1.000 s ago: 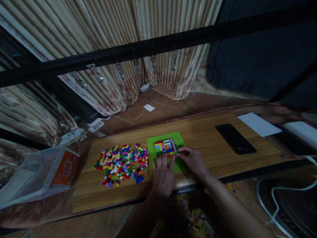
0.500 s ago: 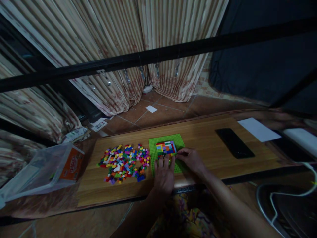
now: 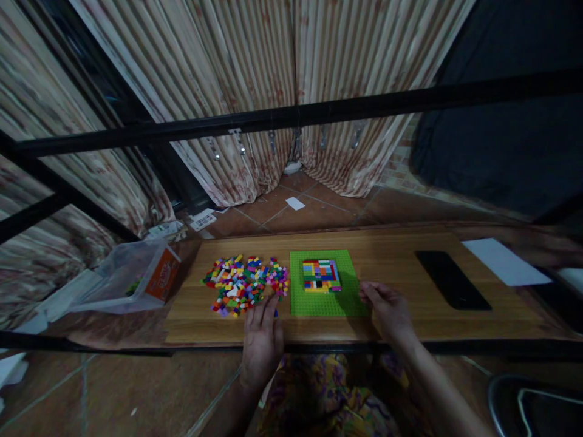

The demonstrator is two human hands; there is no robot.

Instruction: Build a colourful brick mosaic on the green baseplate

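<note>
A green studded baseplate lies mid-table, bearing a rectangular build of colourful toy bricks. To its left spreads a loose pile of small bricks. My left hand reaches the near right edge of this pile, fingers stretched forward and a little apart, touching or just over the bricks there. Just beyond the baseplate's right edge is my right hand, its fingers curled and thumb and forefinger pinched together. Whether a small brick sits in that pinch is too dark and small to tell.
A black phone-like slab and a white sheet lie right on the wooden table. A clear plastic box with an orange label stands at the left. A dark rail crosses beyond the table, before curtains.
My left hand has left the build and moved left to the brick pile. My right hand has drawn back rightward off the build. The camera view has shifted.
</note>
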